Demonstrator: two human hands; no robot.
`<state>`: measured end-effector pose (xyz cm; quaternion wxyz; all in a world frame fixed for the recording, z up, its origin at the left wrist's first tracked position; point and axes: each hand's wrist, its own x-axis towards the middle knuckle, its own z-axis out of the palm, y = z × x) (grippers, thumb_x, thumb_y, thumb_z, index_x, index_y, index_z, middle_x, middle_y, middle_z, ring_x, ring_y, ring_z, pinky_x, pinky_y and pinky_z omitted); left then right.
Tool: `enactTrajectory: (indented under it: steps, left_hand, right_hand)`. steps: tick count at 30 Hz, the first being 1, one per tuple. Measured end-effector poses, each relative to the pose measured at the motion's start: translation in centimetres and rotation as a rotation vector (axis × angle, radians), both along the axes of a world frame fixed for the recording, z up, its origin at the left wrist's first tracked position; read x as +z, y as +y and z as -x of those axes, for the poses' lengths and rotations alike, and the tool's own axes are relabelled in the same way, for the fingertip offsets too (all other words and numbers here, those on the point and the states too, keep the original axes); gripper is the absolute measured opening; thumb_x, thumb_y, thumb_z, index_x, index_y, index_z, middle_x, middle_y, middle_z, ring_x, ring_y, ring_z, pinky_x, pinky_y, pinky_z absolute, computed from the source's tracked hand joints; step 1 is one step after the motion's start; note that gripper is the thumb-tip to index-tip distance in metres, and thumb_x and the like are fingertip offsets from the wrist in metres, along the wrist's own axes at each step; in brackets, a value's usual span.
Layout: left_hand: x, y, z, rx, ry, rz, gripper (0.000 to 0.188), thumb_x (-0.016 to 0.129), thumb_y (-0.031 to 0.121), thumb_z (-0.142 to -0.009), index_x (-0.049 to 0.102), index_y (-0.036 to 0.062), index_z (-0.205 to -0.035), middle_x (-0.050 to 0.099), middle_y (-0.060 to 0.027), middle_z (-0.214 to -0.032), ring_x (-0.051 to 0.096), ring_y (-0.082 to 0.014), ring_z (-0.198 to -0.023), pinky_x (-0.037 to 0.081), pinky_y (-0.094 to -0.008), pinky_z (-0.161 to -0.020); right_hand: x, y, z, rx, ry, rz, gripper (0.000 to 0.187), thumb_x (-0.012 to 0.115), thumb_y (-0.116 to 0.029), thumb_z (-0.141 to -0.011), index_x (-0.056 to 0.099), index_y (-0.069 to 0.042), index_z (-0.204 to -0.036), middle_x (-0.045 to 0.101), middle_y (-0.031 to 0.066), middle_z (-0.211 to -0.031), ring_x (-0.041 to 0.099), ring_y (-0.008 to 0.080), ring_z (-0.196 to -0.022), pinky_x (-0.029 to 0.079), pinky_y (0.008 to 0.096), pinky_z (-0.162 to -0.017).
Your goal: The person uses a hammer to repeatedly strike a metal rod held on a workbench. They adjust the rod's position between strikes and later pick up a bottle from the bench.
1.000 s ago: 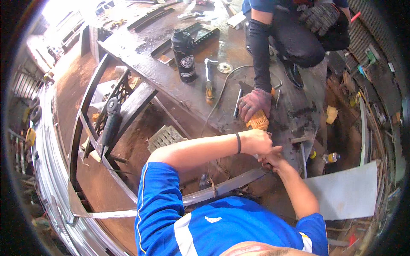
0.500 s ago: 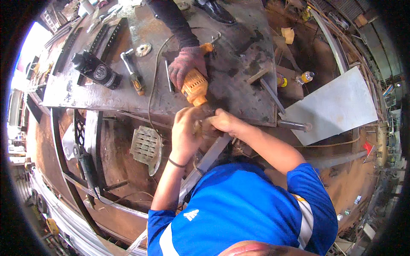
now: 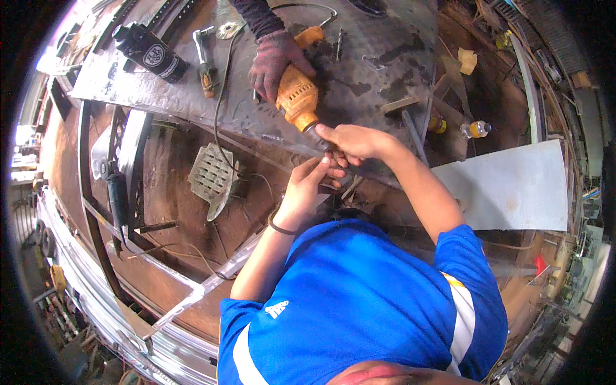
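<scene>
An orange electric drill (image 3: 296, 97) lies on a dark steel table plate (image 3: 160, 96), and a co-worker's gloved hand (image 3: 273, 61) holds its body. My right hand (image 3: 351, 141) pinches the drill's chuck (image 3: 316, 133) at the plate's near edge. My left hand (image 3: 309, 185), with a dark band on its wrist, reaches up from below, fingertips touching the right hand just under the chuck. Whether it holds some small part is hidden by the fingers. My blue shirt fills the lower middle.
On the plate lie a black power tool (image 3: 151, 51), a hand tool with an orange grip (image 3: 204, 63) and a cable (image 3: 221, 96). Below hang a perforated metal piece (image 3: 212, 176) and a grinder (image 3: 119, 199) on a steel frame. At right are a white sheet (image 3: 513, 186) and small bottles (image 3: 476, 129).
My head has turned, so the table swings across the picture and the hands look nearer. Both hands stay at the drill's tip, and the gloved hand keeps hold of the drill.
</scene>
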<state>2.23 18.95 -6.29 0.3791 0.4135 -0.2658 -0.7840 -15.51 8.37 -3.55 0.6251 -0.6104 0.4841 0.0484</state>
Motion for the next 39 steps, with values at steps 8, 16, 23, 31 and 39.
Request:
enactTrajectory:
  steps: [8, 16, 23, 31, 39]
  left_hand:
    - [-1.2, 0.5, 2.1, 0.18, 0.187, -0.087, 0.032, 0.047, 0.026, -0.109, 0.062, -0.001, -0.118, 0.073, -0.0147, -0.099, 0.07, -0.0231, -0.079, 0.059, -0.0365, -0.071]
    - [-2.5, 0.1, 4.6, 0.236, 0.169, -0.094, 0.025, 0.051, 0.023, -0.108, 0.063, 0.0021, -0.108, 0.072, -0.0129, -0.093, 0.07, -0.0229, -0.074, 0.059, -0.0361, -0.069]
    - [-2.6, 0.2, 4.1, 0.251, 0.141, -0.037, 0.024, 0.055, 0.023, -0.106, 0.064, 0.0004, -0.105, 0.071, -0.0108, -0.09, 0.069, -0.0191, -0.073, 0.058, -0.0317, -0.067]
    - [-3.0, 1.8, 5.3, 0.181, 0.086, 0.034, 0.024, 0.062, 0.021, -0.103, 0.068, -0.0012, -0.095, 0.072, -0.0089, -0.083, 0.065, -0.0118, -0.069, 0.055, -0.0277, -0.064]
    - [0.8, 0.3, -2.8, 0.14, -0.49, 0.399, 0.025, 0.07, 0.016, -0.096, 0.069, -0.0015, -0.078, 0.067, -0.0022, -0.067, 0.059, -0.0071, -0.062, 0.046, -0.026, -0.057]
  right_hand:
    - [1.1, -1.2, -0.3, 0.216, 0.125, 0.271, 0.088, 0.031, -0.074, -0.099, 0.07, 0.003, -0.078, 0.064, 0.0156, -0.066, 0.064, 0.0264, -0.066, 0.049, 0.0403, -0.065]
    - [-0.6, -9.9, 3.9, -0.32, 0.124, 0.986, 0.051, 0.045, -0.044, -0.105, 0.068, 0.002, -0.102, 0.069, 0.0281, -0.1, 0.065, 0.0467, -0.102, 0.052, 0.0508, -0.087]
    - [4.3, -4.6, 0.3, 0.074, 0.066, 0.315, 0.051, 0.074, -0.047, -0.088, 0.073, 0.004, -0.097, 0.07, 0.006, -0.075, 0.063, 0.0139, -0.058, 0.052, 0.032, -0.056]
    - [-0.5, -2.6, -1.0, -0.236, 0.011, 0.463, 0.054, 0.087, -0.03, -0.076, 0.068, 0.007, -0.11, 0.069, 0.0084, -0.075, 0.061, 0.01, -0.057, 0.042, 0.0256, -0.049]
    - [1.4, 0.7, 1.9, -0.437, 0.09, 0.55, 0.044, 0.077, -0.039, -0.091, 0.071, 0.001, -0.107, 0.068, 0.0019, -0.073, 0.052, 0.0062, -0.057, 0.042, 0.0246, -0.054]
